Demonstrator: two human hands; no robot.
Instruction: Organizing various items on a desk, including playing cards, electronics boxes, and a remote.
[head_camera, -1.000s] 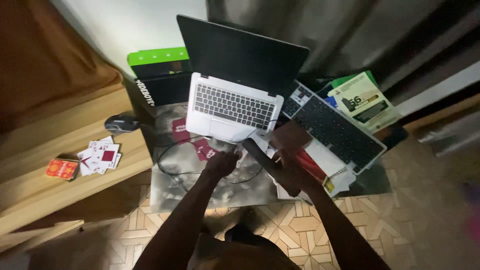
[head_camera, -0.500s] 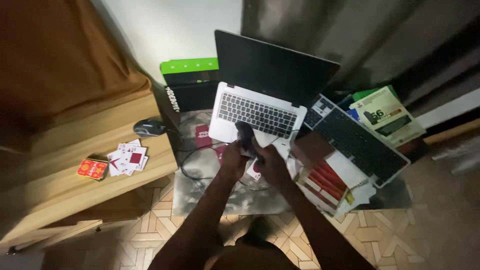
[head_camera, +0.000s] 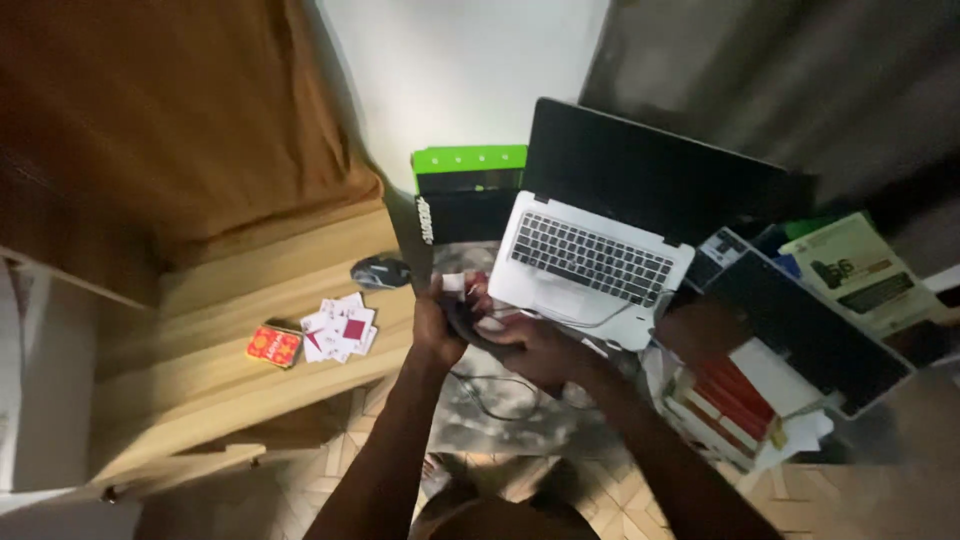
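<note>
- Head view, looking down: the person's left hand (head_camera: 436, 325) and right hand (head_camera: 532, 345) met over the near left part of a grey mat (head_camera: 500, 415) on the patterned floor.
- Both hands closed around a dark, bundled object (head_camera: 470, 322), too blurred to identify. The left fingers curled over its left side; the right fingers wrapped it from below and to the right, thumb on top.
- The object sat just off the near left corner of an open silver laptop (head_camera: 590, 265), above red cards lying on the mat.
- A black cable (head_camera: 492, 385) looped across the mat beneath the hands.
- On the wooden shelf to the left lay a dark mouse (head_camera: 380, 271), fanned playing cards (head_camera: 338, 330) and a red card box (head_camera: 272, 346), well apart from the hands.
- At the mat's right edge a black keyboard (head_camera: 810, 340) rested on stacked books (head_camera: 730, 400).
- Judged risk: the cable could snag a wrist and tug the laptop; the dim light could let the bundle slip onto the cards.
</note>
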